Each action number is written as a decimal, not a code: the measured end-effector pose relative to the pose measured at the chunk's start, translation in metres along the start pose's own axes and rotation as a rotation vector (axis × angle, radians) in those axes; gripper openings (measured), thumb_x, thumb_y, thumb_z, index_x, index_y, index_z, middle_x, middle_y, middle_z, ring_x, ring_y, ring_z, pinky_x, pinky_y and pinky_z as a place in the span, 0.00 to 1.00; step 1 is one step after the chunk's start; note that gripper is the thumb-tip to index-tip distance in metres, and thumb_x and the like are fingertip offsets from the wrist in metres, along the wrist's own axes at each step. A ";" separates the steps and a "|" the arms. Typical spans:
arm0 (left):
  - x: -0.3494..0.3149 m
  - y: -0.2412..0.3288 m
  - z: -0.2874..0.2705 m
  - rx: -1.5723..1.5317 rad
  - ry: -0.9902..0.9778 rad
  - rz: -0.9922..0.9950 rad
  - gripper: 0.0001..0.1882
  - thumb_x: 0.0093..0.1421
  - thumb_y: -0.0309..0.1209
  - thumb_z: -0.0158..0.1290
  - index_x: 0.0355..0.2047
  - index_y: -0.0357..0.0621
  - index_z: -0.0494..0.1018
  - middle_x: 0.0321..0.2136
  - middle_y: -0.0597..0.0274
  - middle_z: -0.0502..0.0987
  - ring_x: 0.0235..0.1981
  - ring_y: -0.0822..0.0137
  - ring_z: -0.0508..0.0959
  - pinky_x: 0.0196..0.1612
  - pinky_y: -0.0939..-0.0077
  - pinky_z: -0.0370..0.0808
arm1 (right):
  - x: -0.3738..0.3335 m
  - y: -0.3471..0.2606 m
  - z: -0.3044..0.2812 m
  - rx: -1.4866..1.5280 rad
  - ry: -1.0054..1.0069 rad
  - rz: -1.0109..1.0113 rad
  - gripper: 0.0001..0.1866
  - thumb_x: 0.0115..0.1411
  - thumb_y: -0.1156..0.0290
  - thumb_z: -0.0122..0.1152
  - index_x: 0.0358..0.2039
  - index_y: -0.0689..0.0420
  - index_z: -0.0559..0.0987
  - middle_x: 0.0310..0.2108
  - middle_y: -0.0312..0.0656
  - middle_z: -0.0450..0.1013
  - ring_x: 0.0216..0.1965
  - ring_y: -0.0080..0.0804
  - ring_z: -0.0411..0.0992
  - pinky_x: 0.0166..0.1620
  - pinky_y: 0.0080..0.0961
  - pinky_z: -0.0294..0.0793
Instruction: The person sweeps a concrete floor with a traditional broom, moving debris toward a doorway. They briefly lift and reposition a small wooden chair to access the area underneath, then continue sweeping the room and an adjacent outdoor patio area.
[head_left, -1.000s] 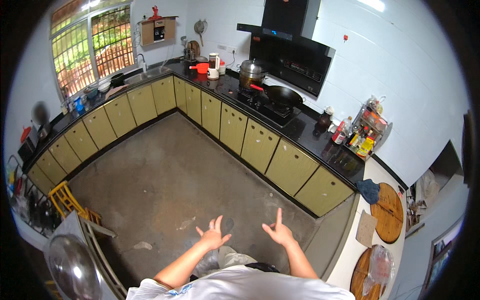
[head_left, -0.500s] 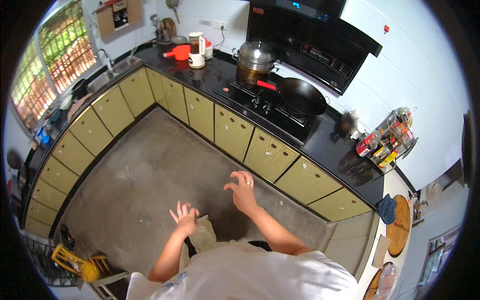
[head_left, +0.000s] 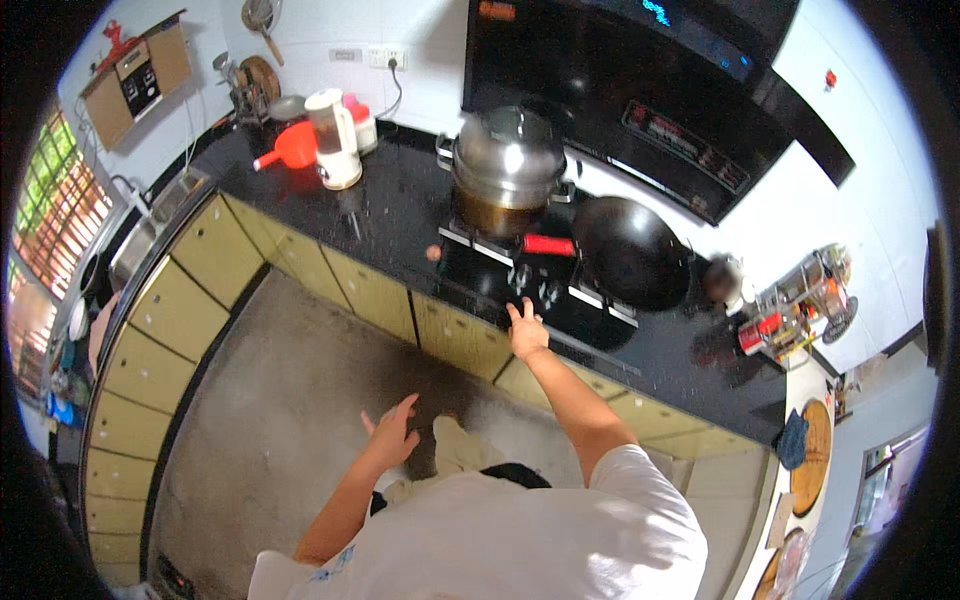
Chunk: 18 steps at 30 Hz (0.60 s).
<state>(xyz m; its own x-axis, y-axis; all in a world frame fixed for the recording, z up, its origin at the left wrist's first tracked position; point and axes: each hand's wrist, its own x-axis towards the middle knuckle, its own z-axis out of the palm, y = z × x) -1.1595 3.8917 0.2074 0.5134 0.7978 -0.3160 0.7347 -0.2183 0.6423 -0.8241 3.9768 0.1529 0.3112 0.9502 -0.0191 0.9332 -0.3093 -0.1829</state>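
My right hand [head_left: 528, 332] stretches out over the front edge of the counter, fingers apart and holding nothing. Its fingertips are just in front of the two stove knobs [head_left: 519, 279]; whether they touch the gas stove [head_left: 480, 284] I cannot tell. A steel steamer pot [head_left: 507, 165] with a domed lid stands on the left burner. On the right burner sits a black wok [head_left: 632, 255], its red handle [head_left: 549, 245] pointing left. Lower down, my left hand [head_left: 391, 437] hangs over the floor, open, with nothing in it.
A black range hood [head_left: 620, 100] juts from the wall above the stove. Left on the counter [head_left: 385, 215] are a white blender [head_left: 335, 145] and a red dipper [head_left: 294, 146]. A spice rack [head_left: 800, 305] and round wooden board [head_left: 812, 455] stand right. Yellow cabinets [head_left: 368, 288] line the front.
I have come closer to the stove. My right hand has moved forward from above the floor to the stove's front edge. My left hand stays low and open.
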 end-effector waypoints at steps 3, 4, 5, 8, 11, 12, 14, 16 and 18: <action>0.049 -0.014 -0.039 -0.035 -0.026 -0.064 0.33 0.54 0.28 0.48 0.59 0.55 0.50 0.48 0.62 0.67 0.49 0.56 0.67 0.54 0.31 0.29 | 0.096 0.010 0.011 -0.090 -0.086 0.155 0.27 0.54 0.74 0.46 0.54 0.36 0.63 0.62 0.39 0.44 0.51 0.48 0.63 0.47 0.42 0.69; 0.061 -0.014 -0.055 -0.031 -0.051 -0.094 0.32 0.54 0.28 0.48 0.59 0.55 0.50 0.48 0.62 0.67 0.49 0.56 0.67 0.54 0.31 0.29 | 0.121 0.013 0.013 -0.124 -0.125 0.210 0.26 0.56 0.74 0.43 0.55 0.35 0.63 0.63 0.37 0.42 0.53 0.49 0.62 0.50 0.43 0.66; 0.074 -0.014 -0.067 -0.048 -0.054 -0.078 0.32 0.54 0.28 0.48 0.59 0.54 0.50 0.48 0.62 0.67 0.48 0.56 0.68 0.54 0.31 0.30 | 0.140 0.020 0.018 -0.098 -0.210 0.266 0.23 0.59 0.68 0.40 0.56 0.39 0.62 0.62 0.38 0.46 0.55 0.46 0.58 0.51 0.45 0.63; 0.114 -0.016 -0.106 0.006 -0.109 -0.063 0.31 0.55 0.29 0.48 0.58 0.54 0.51 0.48 0.61 0.67 0.45 0.57 0.70 0.54 0.30 0.32 | 0.179 0.035 0.034 0.001 -0.322 0.440 0.19 0.59 0.67 0.39 0.51 0.42 0.67 0.56 0.39 0.60 0.52 0.40 0.64 0.49 0.49 0.61; 0.155 -0.029 -0.134 0.060 -0.168 0.038 0.30 0.55 0.30 0.49 0.58 0.54 0.52 0.47 0.62 0.67 0.45 0.57 0.70 0.54 0.30 0.34 | 0.186 0.036 0.043 -0.339 -0.372 0.367 0.18 0.58 0.67 0.42 0.49 0.49 0.71 0.49 0.37 0.68 0.48 0.40 0.68 0.46 0.56 0.60; 0.172 -0.034 -0.137 0.017 -0.191 0.087 0.30 0.55 0.31 0.49 0.58 0.54 0.53 0.47 0.62 0.67 0.45 0.57 0.70 0.54 0.30 0.35 | 0.182 0.033 0.041 -0.271 -0.321 0.403 0.18 0.58 0.63 0.43 0.48 0.50 0.71 0.49 0.39 0.69 0.47 0.42 0.69 0.46 0.56 0.60; 0.192 -0.047 -0.145 0.034 -0.296 0.155 0.30 0.55 0.32 0.50 0.56 0.54 0.53 0.47 0.60 0.66 0.46 0.56 0.68 0.54 0.30 0.36 | 0.173 0.018 0.027 -0.045 -0.330 0.636 0.24 0.58 0.52 0.44 0.50 0.52 0.68 0.48 0.43 0.69 0.46 0.44 0.70 0.45 0.54 0.62; 0.224 -0.054 -0.150 0.180 -0.433 0.242 0.29 0.54 0.33 0.52 0.54 0.52 0.54 0.48 0.57 0.63 0.48 0.53 0.66 0.54 0.30 0.36 | 0.162 -0.020 0.009 0.014 -0.264 0.818 0.34 0.54 0.41 0.45 0.51 0.55 0.64 0.44 0.45 0.70 0.43 0.42 0.71 0.42 0.45 0.67; 0.248 -0.057 -0.150 0.264 -0.482 0.349 0.28 0.53 0.34 0.54 0.51 0.50 0.53 0.49 0.55 0.60 0.51 0.51 0.62 0.54 0.31 0.37 | 0.128 -0.064 -0.001 0.077 -0.077 0.801 0.41 0.51 0.36 0.45 0.52 0.58 0.58 0.40 0.47 0.70 0.39 0.43 0.73 0.38 0.37 0.73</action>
<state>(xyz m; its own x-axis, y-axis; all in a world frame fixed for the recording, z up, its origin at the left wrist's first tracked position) -1.1409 4.1866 0.1970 0.8380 0.3266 -0.4373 0.5414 -0.5986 0.5904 -0.8439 4.1177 0.1629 0.8643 0.4420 -0.2402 0.4161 -0.8965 -0.1523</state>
